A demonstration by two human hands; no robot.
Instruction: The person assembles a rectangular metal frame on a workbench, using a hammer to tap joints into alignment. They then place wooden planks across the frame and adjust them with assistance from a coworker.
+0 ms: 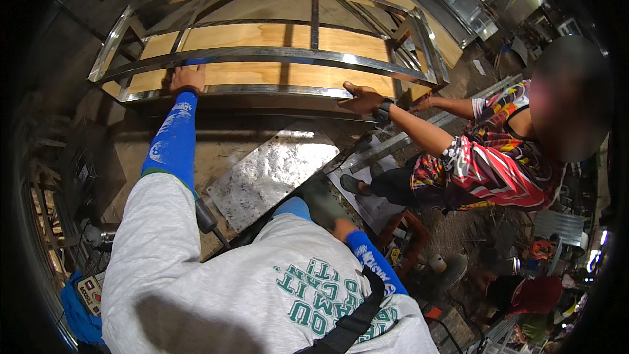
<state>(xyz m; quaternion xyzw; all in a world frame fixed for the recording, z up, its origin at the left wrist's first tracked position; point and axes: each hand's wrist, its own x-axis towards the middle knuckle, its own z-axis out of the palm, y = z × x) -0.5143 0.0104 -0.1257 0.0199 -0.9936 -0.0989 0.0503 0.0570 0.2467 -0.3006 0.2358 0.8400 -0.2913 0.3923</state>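
A long shiny metal frame [262,56] of square tubing, with wooden boards [242,73] inside it, lies across the upper part of the head view. My left hand [189,80], in a blue sleeve, is closed on its near side toward the left end; the fingertips are partly hidden. My right hand [343,228] is low, beside my body, near the dark edge by a scuffed metal plate [272,167]; its fingers are not clear. Another person's hand [362,99] rests at the frame's near right corner, and that person's other hand [424,103] is close to its right end.
A co-worker [498,147] in a patterned shirt leans in from the right. A dark cylindrical tool [206,217] with a thin rod sits beneath my left arm. A boxy device [90,294] stands at lower left. Metal lengths and clutter fill the right; another person [534,295] is at lower right.
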